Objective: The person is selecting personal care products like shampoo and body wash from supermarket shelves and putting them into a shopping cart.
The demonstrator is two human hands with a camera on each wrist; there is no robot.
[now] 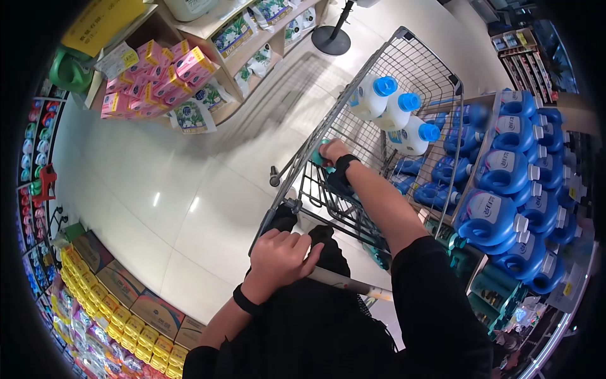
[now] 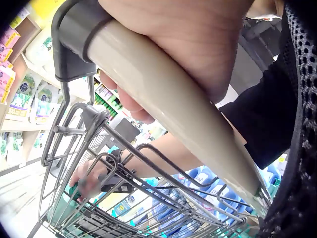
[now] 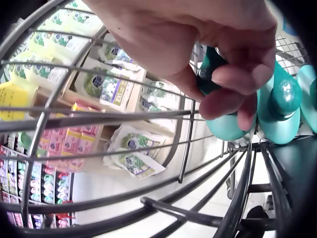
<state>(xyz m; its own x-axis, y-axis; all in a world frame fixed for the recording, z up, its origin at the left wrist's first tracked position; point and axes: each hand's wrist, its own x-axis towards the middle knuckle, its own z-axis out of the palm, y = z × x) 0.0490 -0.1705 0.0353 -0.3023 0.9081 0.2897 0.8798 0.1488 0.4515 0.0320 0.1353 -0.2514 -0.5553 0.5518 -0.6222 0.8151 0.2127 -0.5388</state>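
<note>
Presently, the fingers of the left hand (image 1: pixel 281 260) are wrapped round the pale cart handle (image 2: pixel 163 94), while those of the right hand (image 1: pixel 334 151) grasp a teal bottle (image 3: pixel 229 127) at its dark top, in the shopping cart (image 1: pixel 432 55), at about one o'clock from the left hand. Just beside it is a second teal bottle (image 3: pixel 279 111), and three white bottles (image 1: pixel 396 114) are at two o'clock from the right hand.

left grip (image 1: pixel 281 256) curled close in, right grip (image 1: pixel 333 151) curled farther forward
</note>
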